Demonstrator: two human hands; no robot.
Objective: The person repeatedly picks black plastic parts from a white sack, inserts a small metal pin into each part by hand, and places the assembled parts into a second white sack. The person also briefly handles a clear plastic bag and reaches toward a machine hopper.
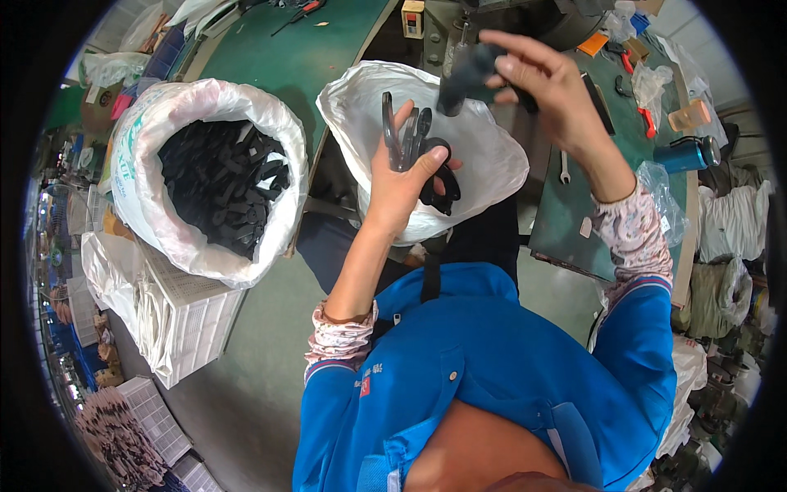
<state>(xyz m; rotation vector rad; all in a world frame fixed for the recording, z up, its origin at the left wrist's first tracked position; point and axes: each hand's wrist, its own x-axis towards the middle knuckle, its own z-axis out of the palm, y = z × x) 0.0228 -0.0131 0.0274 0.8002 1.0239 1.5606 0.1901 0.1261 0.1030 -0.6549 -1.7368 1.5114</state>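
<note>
My left hand is closed around several glossy black curved plastic pieces, which stick out between the thumb and fingers. It is over the mouth of an open white sack in front of me. At the sack's far right edge my raised right hand grips a black plastic piece with thumb and fingers. Motion smears that piece, so its exact shape is unclear. To the left stands a larger white sack with its rim rolled back, filled with small black plastic parts.
A white plastic crate stands below the left sack. Green worktops lie behind it and to the right. The right one carries a wrench, a blue bottle, red-handled tools and a clear plastic bag.
</note>
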